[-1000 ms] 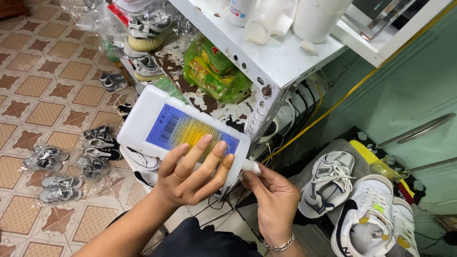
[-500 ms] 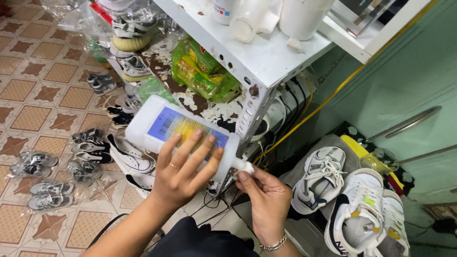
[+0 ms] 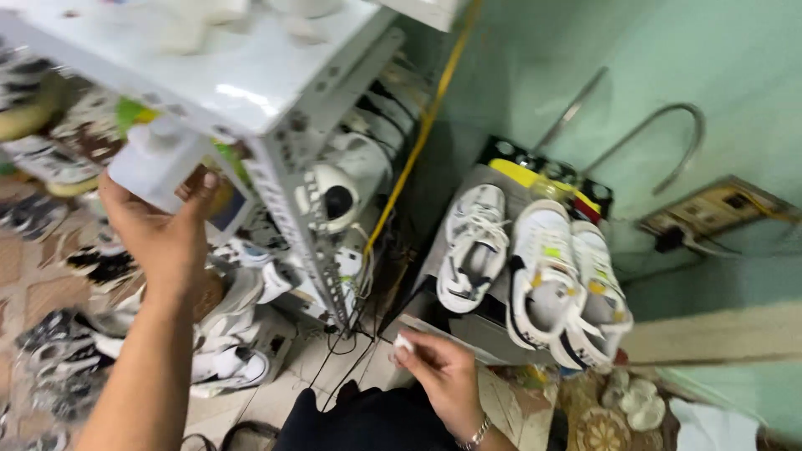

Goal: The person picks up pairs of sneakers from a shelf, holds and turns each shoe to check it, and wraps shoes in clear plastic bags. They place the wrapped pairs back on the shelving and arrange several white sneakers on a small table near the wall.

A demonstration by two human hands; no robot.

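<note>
White bottle [image 3: 159,163], blue-yellow label partly hidden, gripped in left hand [image 3: 167,234], raised far left under white shelf [image 3: 242,79]. Right hand [image 3: 443,376] near centre, fingers pinched on small white cap [image 3: 403,342]. White sneakers [image 3: 535,267] right, on grey box [image 3: 468,321].

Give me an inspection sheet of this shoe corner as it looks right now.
Surface: white metal shelf, paint chipped on its lower tier; tiled floor below.
Job's things: white bottle raised toward the shelf; small white cap at fingertips.
Clutter: white sneakers on a grey box, more shoes on the floor.
Hands: left hand grips the bottle; right hand pinches the cap.
Cables: yellow cord down the shelf, black wires on the floor.
Surroundings: green wall, wall socket.
</note>
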